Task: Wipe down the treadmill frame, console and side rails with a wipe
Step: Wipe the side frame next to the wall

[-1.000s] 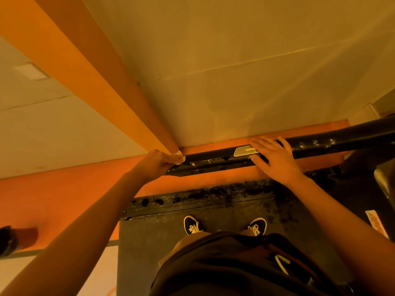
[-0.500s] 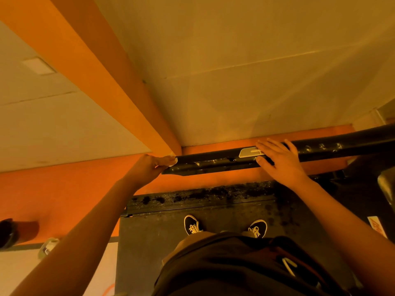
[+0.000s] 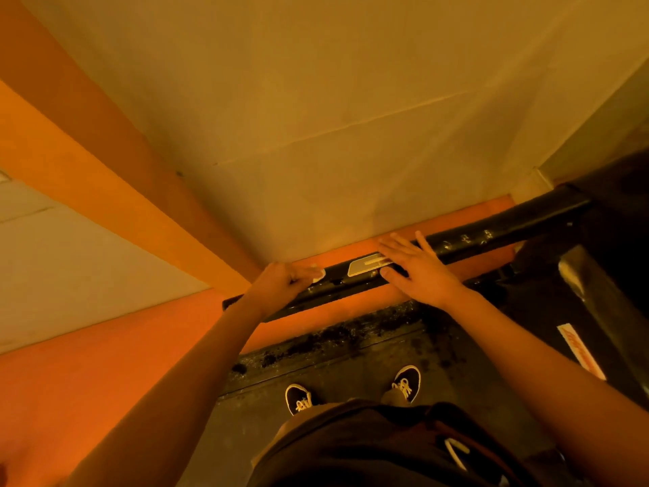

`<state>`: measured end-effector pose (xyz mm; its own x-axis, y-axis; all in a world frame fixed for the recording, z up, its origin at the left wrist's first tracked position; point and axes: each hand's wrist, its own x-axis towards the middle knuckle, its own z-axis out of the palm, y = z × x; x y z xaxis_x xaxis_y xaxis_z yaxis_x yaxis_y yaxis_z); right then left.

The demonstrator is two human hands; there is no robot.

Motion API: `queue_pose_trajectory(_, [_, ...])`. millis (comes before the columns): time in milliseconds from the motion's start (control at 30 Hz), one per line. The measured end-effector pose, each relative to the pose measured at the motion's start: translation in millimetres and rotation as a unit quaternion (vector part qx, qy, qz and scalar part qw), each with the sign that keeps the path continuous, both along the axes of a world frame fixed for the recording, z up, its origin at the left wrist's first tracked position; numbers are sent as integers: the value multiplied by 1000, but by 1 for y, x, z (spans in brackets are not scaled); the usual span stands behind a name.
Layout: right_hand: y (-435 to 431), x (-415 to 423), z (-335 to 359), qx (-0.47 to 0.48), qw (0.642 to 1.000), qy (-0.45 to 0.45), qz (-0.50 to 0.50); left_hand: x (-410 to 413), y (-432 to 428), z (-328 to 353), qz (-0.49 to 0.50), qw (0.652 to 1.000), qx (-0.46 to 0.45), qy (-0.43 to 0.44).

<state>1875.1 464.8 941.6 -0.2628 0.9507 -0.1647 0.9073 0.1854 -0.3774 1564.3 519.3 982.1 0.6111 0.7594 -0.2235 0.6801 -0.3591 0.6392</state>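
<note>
Rising left to right, the side rail [image 3: 498, 235] bears the wipe [image 3: 318, 274].

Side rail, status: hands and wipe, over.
Left hand grips wipe on side rail. Right hand flat on rail, covering label plate's end. Only that hand lies ahead of wipe.

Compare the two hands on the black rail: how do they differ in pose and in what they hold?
The left hand is curled and pinches a white wipe against the side rail; the right hand lies flat, fingers spread, holding nothing. The left hand sits near the rail's free end; the right hand is farther along, partly over a pale label. Both touch the same rail.
</note>
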Motion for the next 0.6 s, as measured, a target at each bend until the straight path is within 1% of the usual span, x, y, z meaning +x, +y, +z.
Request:
queue_pose_trajectory(67, [-4, 17, 10, 8, 999, 33, -33, 20, 4, -7, 5, 1000, -23, -15])
queue_pose_trajectory(133, [-11, 45, 23, 30, 995, 48, -80, 39, 12, -18, 7, 999, -42, -29])
queue_pose_trajectory(233, [-31, 98, 50, 63, 984, 37, -160, 67, 24, -27, 3, 997, -67, -46])
queue_pose_trajectory(300, [-49, 134, 68, 88, 970, 18, -225, 91, 27, -28, -3, 996, -72, -47])
queue_pose_trajectory(367, [-71, 168, 82, 123, 952, -21, -279, 124, 30, -24, -5, 996, -71, -62])
queue_pose_trajectory(400, [-82, 183, 88, 137, 944, -52, -297, 144, 30, -21, -5, 994, -72, -85])
queue_pose_trajectory(467, [-102, 206, 94, 144, 930, -117, -318, 186, 29, -11, -20, 991, -65, -114])
queue_pose_trajectory(600, [-130, 230, 90, 69, 919, -200, -331, 268, 25, 4, -94, 982, -18, -161])
